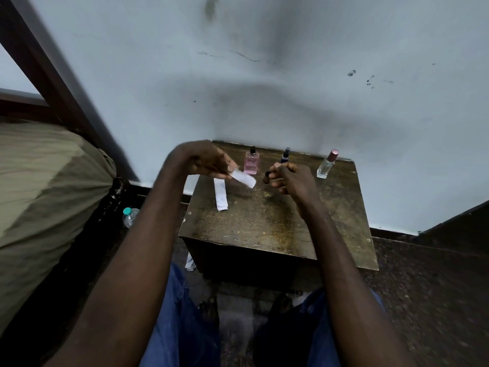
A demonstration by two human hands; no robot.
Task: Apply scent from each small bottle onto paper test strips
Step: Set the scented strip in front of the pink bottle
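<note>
My left hand point(205, 161) pinches a white paper strip point(244, 179) above the back left of a small wooden table point(264, 223). My right hand point(288, 178) grips a small dark bottle point(267, 177), its end pointing toward the strip. More white strips point(221, 193) lie flat on the table below my left hand. A pink bottle with a black cap point(251, 161), a dark blue bottle point(285, 154) and a clear bottle with a pink cap point(326, 165) stand along the back edge by the wall.
A pale wall rises right behind the table. A bed with an olive cover point(45, 197) lies at the left. A plastic water bottle point(130, 217) and a scrap of paper point(190, 262) lie on the floor. My knees in blue jeans point(185, 313) sit below the table's front edge.
</note>
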